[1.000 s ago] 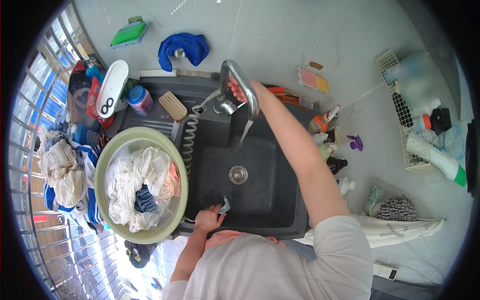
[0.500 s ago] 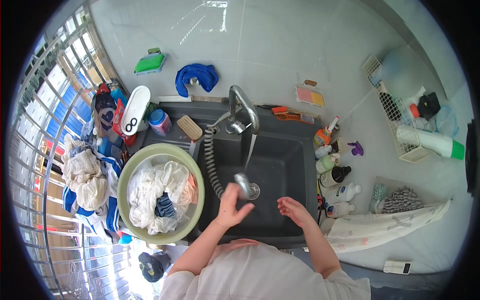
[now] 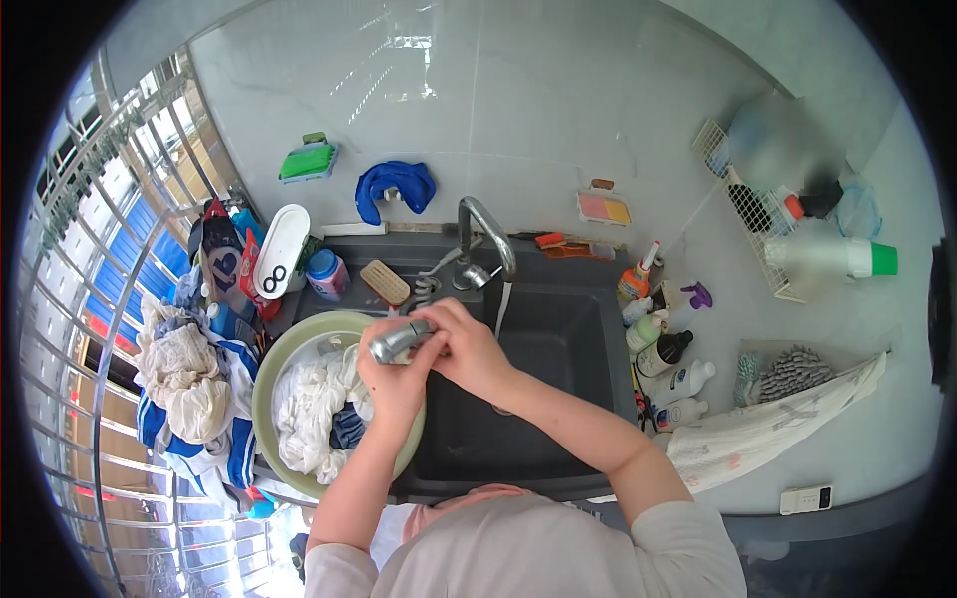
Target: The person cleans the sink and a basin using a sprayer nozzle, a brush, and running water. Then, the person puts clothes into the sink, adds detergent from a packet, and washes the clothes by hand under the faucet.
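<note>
Both hands meet over the right rim of a pale green basin (image 3: 264,399), around a chrome pull-out spray head (image 3: 397,342) that points left. My left hand (image 3: 391,384) is closed about the spray head from the near side. At its rear end, my right hand (image 3: 474,349) has its fingers wrapped round it, hiding part of the handle. Below them in the basin lie wet white clothes (image 3: 314,409) and a dark blue garment (image 3: 348,427). A thin stream of water (image 3: 501,309) runs from the curved faucet (image 3: 488,224) into the dark grey sink (image 3: 538,439).
Left of the basin is a heap of clothes (image 3: 184,369). A scrubbing brush (image 3: 386,283) and a blue-lidded jar (image 3: 326,271) stand behind. Several bottles (image 3: 666,354) line the sink's right side. A wire basket (image 3: 753,224) is farther right.
The spray head has moved left from above the drain to the basin's rim, with my left hand. My right hand has crossed leftward over the sink and closed on it too.
</note>
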Demonstrator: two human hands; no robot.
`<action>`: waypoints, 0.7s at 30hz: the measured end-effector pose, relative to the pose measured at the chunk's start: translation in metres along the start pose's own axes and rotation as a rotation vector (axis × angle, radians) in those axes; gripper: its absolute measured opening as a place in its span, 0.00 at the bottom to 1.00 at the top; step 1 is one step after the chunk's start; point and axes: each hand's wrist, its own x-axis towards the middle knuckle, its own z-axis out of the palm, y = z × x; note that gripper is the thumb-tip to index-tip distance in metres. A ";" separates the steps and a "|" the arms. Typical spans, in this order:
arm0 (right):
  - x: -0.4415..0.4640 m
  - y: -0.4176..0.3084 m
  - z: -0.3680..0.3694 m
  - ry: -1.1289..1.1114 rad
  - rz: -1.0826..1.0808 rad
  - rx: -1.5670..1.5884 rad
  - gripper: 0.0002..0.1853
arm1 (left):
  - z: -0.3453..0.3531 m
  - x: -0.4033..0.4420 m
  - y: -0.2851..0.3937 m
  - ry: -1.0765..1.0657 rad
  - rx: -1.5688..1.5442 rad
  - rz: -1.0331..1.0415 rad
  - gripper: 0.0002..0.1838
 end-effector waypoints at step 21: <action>0.238 0.136 0.042 -0.136 -0.096 -0.521 0.21 | -0.182 -0.114 -0.083 0.323 0.185 -0.553 0.15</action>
